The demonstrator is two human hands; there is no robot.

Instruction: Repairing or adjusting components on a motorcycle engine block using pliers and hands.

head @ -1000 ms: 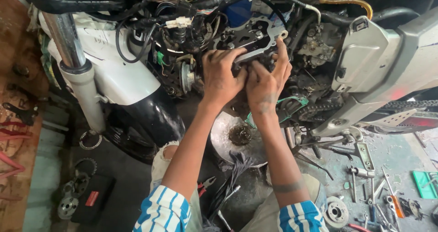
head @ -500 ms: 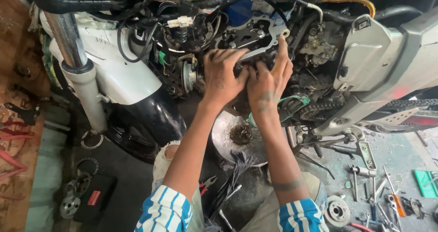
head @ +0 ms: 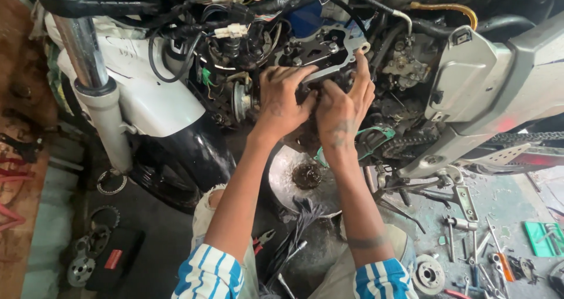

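Near me, on the dirty floor (head: 176, 228), a round metal bowl (head: 294, 178) lies under my forearms, with hand tools (head: 470, 246) scattered toward its right edge. Above it, my left hand (head: 282, 99) and right hand (head: 343, 108) both clench around a dark engine cylinder part (head: 320, 55), which sits in the middle of the stripped motorcycle frame (head: 470, 76).

A dark, greasy engine cylinder block (head: 320, 55) sits in the motorcycle frame.
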